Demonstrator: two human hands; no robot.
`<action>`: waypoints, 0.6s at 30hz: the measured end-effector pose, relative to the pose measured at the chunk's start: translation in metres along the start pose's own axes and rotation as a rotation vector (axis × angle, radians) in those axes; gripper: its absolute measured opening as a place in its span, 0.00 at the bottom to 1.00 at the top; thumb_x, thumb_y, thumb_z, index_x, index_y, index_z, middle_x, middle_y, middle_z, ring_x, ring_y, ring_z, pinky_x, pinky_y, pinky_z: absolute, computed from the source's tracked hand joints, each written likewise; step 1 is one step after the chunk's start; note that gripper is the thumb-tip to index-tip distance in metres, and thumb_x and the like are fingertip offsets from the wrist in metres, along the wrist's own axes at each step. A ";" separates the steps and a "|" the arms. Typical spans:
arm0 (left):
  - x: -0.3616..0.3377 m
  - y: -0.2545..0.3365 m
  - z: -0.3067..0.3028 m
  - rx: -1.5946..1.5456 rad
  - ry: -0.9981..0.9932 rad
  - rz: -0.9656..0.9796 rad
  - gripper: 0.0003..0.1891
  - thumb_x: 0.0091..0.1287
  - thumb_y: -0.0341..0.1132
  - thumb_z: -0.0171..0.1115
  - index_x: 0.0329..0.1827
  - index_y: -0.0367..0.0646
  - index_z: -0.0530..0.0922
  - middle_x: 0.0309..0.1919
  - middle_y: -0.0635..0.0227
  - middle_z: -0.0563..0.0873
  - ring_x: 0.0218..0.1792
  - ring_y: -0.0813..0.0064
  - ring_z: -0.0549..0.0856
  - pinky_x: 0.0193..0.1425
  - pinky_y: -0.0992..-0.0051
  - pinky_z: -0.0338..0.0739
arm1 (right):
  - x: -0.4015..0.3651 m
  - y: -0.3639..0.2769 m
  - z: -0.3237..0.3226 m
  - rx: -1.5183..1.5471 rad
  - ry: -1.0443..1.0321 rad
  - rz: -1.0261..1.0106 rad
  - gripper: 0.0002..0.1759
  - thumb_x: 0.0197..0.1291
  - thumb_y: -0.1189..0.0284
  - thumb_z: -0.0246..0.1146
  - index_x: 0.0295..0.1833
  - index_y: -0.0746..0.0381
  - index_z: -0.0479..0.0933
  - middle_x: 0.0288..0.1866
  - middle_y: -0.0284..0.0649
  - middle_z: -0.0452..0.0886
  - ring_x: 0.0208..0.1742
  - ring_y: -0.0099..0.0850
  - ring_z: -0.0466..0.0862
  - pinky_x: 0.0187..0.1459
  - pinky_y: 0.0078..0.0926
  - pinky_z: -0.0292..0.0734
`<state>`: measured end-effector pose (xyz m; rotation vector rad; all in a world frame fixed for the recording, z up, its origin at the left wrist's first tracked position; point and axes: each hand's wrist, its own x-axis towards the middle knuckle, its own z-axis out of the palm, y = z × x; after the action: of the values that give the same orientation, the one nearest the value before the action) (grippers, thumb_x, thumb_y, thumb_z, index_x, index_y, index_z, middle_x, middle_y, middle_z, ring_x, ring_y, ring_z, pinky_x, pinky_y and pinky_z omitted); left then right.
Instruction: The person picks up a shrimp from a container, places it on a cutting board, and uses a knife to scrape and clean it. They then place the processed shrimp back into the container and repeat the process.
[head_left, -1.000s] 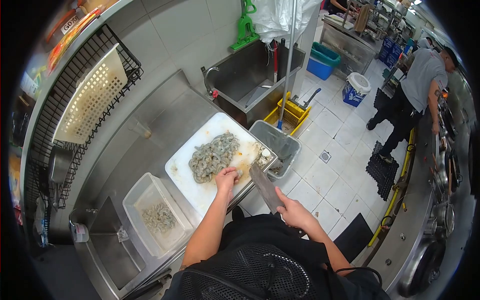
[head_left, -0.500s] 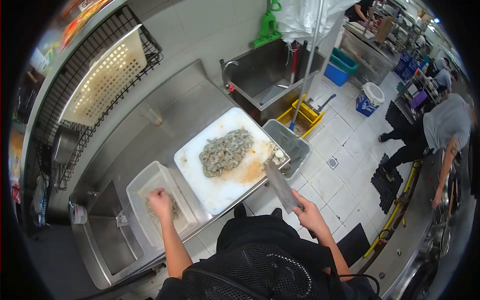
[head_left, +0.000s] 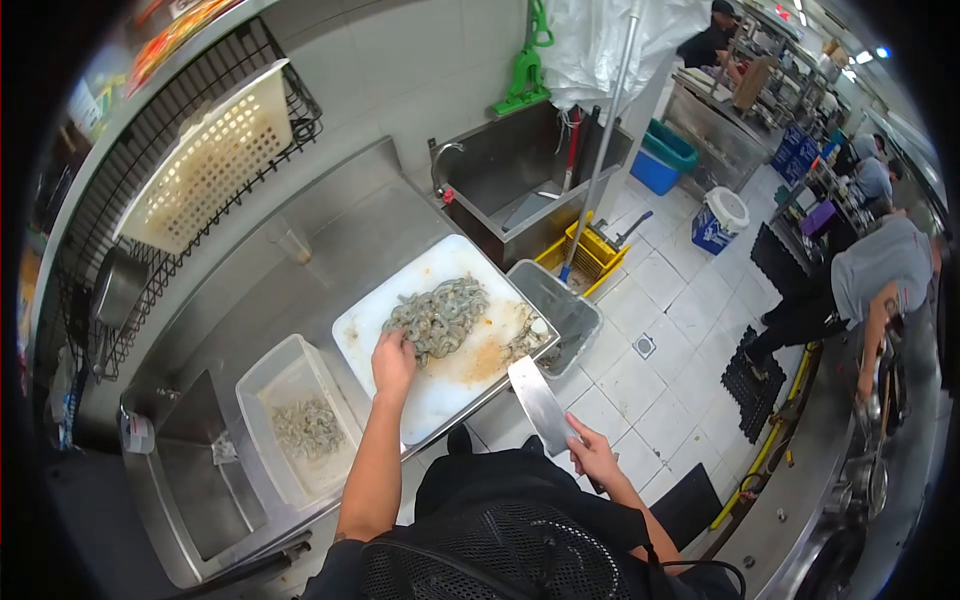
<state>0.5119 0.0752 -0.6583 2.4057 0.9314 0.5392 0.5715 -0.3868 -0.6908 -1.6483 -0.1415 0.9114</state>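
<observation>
On the white cutting board (head_left: pixel 440 395) lies a heap of grey raw shrimp (head_left: pixel 440 315), with scraps and a brownish stain near the board's right corner. My left hand (head_left: pixel 393 362) touches the heap's near-left edge, its fingers curled together on a shrimp; the fingertips are partly hidden. A cleaver (head_left: pixel 540 405) is gripped by its handle in my right hand (head_left: pixel 594 455), the broad blade pointing up and left beside the board's front edge. Left of the board, a translucent plastic tub (head_left: pixel 262 425) holds a smaller pile of shrimp (head_left: pixel 308 428).
A steel sink basin (head_left: pixel 205 470) is at the left, a deeper sink (head_left: pixel 510 165) behind. Below the board's right corner stands a grey bin (head_left: pixel 583 340), beside a yellow mop wringer (head_left: pixel 595 255). A co-worker (head_left: pixel 880 270) stands at the stove on the right.
My left hand has moved from above the tub, rightward to the shrimp heap on the board. The cleaver has shifted slightly left and down, its blade face now brighter.
</observation>
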 end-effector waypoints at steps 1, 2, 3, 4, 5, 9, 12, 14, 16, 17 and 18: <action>0.000 -0.004 -0.002 0.006 -0.016 0.008 0.16 0.72 0.27 0.66 0.61 0.37 0.91 0.58 0.48 0.90 0.58 0.43 0.89 0.66 0.53 0.85 | -0.013 0.003 -0.006 -0.001 -0.003 0.051 0.35 0.85 0.74 0.63 0.92 0.43 0.69 0.28 0.30 0.77 0.20 0.19 0.74 0.24 0.23 0.75; 0.001 -0.008 -0.004 -0.012 0.024 0.007 0.16 0.72 0.26 0.64 0.59 0.36 0.92 0.57 0.47 0.90 0.58 0.43 0.90 0.65 0.54 0.85 | -0.024 0.002 -0.011 -0.001 -0.007 0.100 0.34 0.85 0.73 0.63 0.91 0.42 0.70 0.27 0.30 0.75 0.21 0.19 0.74 0.24 0.22 0.75; 0.003 -0.009 -0.005 -0.029 0.065 0.007 0.15 0.72 0.26 0.63 0.57 0.34 0.92 0.56 0.47 0.90 0.57 0.44 0.90 0.65 0.55 0.85 | -0.031 0.001 -0.013 -0.014 0.006 0.112 0.35 0.85 0.74 0.63 0.92 0.42 0.69 0.28 0.30 0.76 0.20 0.19 0.74 0.23 0.22 0.74; 0.005 -0.004 -0.009 -0.026 0.055 0.018 0.15 0.72 0.26 0.63 0.57 0.34 0.92 0.56 0.47 0.90 0.57 0.44 0.90 0.65 0.55 0.85 | -0.036 -0.001 -0.013 -0.002 0.015 0.115 0.35 0.85 0.74 0.63 0.92 0.42 0.69 0.28 0.30 0.76 0.20 0.19 0.74 0.23 0.22 0.74; 0.007 0.001 -0.014 -0.029 0.065 -0.002 0.15 0.71 0.25 0.63 0.56 0.35 0.92 0.56 0.47 0.91 0.57 0.45 0.91 0.65 0.56 0.85 | -0.040 -0.005 -0.012 0.044 0.026 0.069 0.35 0.85 0.74 0.63 0.92 0.43 0.69 0.29 0.30 0.77 0.20 0.19 0.74 0.24 0.22 0.74; 0.010 0.046 -0.006 -0.238 -0.155 0.088 0.15 0.69 0.25 0.64 0.54 0.36 0.93 0.51 0.47 0.95 0.55 0.47 0.94 0.64 0.59 0.86 | -0.028 -0.034 0.003 0.116 0.092 -0.037 0.37 0.84 0.74 0.64 0.93 0.45 0.67 0.29 0.29 0.78 0.21 0.18 0.74 0.25 0.21 0.74; 0.011 0.067 0.027 -0.094 -0.626 0.206 0.14 0.67 0.24 0.66 0.53 0.36 0.92 0.50 0.46 0.95 0.55 0.49 0.95 0.64 0.59 0.87 | -0.012 -0.066 0.024 0.072 0.101 -0.059 0.39 0.83 0.75 0.64 0.94 0.44 0.64 0.28 0.30 0.78 0.21 0.19 0.75 0.25 0.23 0.74; 0.000 0.084 0.042 -0.048 -0.718 0.212 0.14 0.67 0.23 0.65 0.53 0.36 0.92 0.50 0.46 0.95 0.56 0.48 0.94 0.63 0.59 0.87 | -0.006 -0.071 0.032 0.012 0.089 -0.059 0.42 0.82 0.76 0.65 0.95 0.43 0.62 0.27 0.31 0.78 0.20 0.19 0.75 0.24 0.24 0.74; -0.009 0.095 0.050 -0.216 -0.608 0.189 0.15 0.68 0.20 0.64 0.55 0.36 0.91 0.50 0.47 0.93 0.56 0.47 0.94 0.62 0.57 0.88 | 0.003 -0.067 0.034 -0.135 0.051 -0.087 0.43 0.80 0.76 0.66 0.95 0.42 0.63 0.26 0.30 0.77 0.20 0.19 0.75 0.25 0.26 0.75; -0.014 0.085 0.062 -0.391 -0.427 0.264 0.14 0.69 0.19 0.64 0.54 0.36 0.91 0.49 0.48 0.92 0.55 0.47 0.93 0.59 0.55 0.87 | 0.002 -0.070 0.036 -0.211 0.060 -0.096 0.43 0.79 0.76 0.67 0.94 0.42 0.65 0.26 0.29 0.77 0.20 0.19 0.75 0.25 0.27 0.76; -0.018 0.072 0.073 -0.392 -0.426 0.263 0.14 0.69 0.19 0.64 0.54 0.36 0.91 0.49 0.48 0.92 0.55 0.47 0.93 0.59 0.55 0.87 | 0.001 -0.072 0.036 -0.212 0.060 -0.096 0.43 0.79 0.76 0.67 0.94 0.42 0.65 0.26 0.29 0.77 0.20 0.19 0.75 0.25 0.27 0.76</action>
<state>0.5741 -0.0068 -0.6782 2.1639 0.2965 0.2498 0.5770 -0.3362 -0.6284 -1.8462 -0.2820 0.7946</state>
